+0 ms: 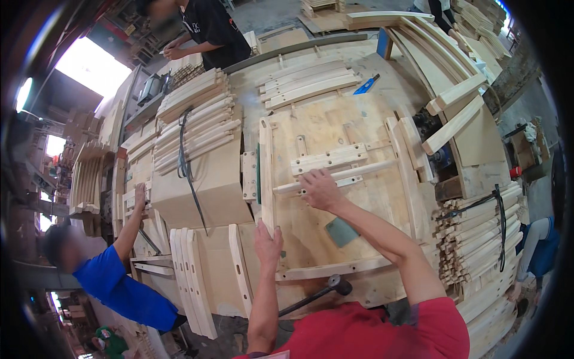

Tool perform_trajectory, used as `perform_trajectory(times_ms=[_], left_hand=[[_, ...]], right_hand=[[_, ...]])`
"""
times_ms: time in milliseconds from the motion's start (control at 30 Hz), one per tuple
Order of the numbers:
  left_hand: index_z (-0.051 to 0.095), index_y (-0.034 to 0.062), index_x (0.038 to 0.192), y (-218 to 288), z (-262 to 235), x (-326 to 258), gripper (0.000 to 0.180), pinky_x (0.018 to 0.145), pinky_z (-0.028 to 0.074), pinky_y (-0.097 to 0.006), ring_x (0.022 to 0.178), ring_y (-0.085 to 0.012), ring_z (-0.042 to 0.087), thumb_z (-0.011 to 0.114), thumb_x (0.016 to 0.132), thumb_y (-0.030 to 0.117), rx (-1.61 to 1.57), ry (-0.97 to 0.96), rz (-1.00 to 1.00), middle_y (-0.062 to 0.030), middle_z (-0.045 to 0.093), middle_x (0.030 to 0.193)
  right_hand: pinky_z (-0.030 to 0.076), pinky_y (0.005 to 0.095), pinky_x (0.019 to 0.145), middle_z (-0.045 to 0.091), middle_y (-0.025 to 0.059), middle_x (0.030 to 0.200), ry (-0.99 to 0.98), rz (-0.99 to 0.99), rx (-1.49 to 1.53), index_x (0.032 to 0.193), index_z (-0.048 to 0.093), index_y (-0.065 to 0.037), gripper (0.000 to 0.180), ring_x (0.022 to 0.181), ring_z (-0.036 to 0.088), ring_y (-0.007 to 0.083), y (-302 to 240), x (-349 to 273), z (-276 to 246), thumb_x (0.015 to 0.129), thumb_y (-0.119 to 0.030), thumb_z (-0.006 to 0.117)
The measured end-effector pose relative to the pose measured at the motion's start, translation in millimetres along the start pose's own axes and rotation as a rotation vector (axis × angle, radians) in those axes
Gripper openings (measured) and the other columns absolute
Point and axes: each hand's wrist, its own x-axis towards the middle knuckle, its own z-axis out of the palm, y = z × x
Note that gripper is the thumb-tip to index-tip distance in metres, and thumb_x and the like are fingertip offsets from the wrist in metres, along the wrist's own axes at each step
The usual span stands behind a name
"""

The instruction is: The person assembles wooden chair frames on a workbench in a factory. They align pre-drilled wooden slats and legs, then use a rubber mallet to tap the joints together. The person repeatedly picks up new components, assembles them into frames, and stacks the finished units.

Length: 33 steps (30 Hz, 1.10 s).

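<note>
Plywood bench w/ hands on pale slats

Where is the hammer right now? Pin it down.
In the head view the hammer lies low and centre on the plywood bench, its dark head just below the curved wooden rail, between the left hand and right forearm.

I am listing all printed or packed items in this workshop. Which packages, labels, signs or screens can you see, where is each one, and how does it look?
Cardboard box: left of the wooden jig, under a stack of curved slats; big, plain brown, no visible label.
Shirt print: chest of the person in black at the top; small, pale, too blurred to describe.
Signs or screens: none visible.
</note>
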Motion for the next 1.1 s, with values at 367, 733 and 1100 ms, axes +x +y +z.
perform_trajectory(times_ms=[367, 733, 1100], left_hand=[[0.042, -0.0045, 0.15, -9, 1, 4, 0.069, 0.088, 0.052, -0.051, 0.108, -0.0481, 0.061, 0.071, 0.091, 0.019, -0.101, -0.032, -0.016, -0.0286, 0.059, 0.12], [0.044, -0.0087, 0.146, -3, -1, 5, 0.066, 0.087, 0.052, -0.051, 0.107, -0.0484, 0.06, 0.07, 0.092, 0.019, -0.094, -0.061, -0.056, -0.0299, 0.058, 0.121], [0.037, -0.0089, 0.151, -3, -3, -2, 0.074, 0.095, 0.049, -0.051, 0.113, -0.0481, 0.057, 0.07, 0.091, 0.015, 0.001, -0.065, -0.134, -0.0294, 0.055, 0.128]], right_hand=[[0.045, 0.0397, 0.084, 0.064, 0.01, 0.098, -0.1, -0.268, -0.258, 0.106, 0.066, -0.002, 0.027, 0.098, 0.058, 0.0245, -6, 18, 56, 0.086, -0.018, 0.061], [0.048, 0.0416, 0.087, 0.062, 0.0094, 0.105, -0.16, -0.138, 0.054, 0.117, 0.064, -0.003, 0.036, 0.098, 0.06, 0.0286, -6, 21, 65, 0.083, -0.013, 0.068], [0.051, 0.0452, 0.093, 0.064, 0.0126, 0.107, -0.053, -0.152, 0.323, 0.12, 0.064, -0.003, 0.032, 0.109, 0.061, 0.0329, -12, 39, 62, 0.089, -0.008, 0.061]])
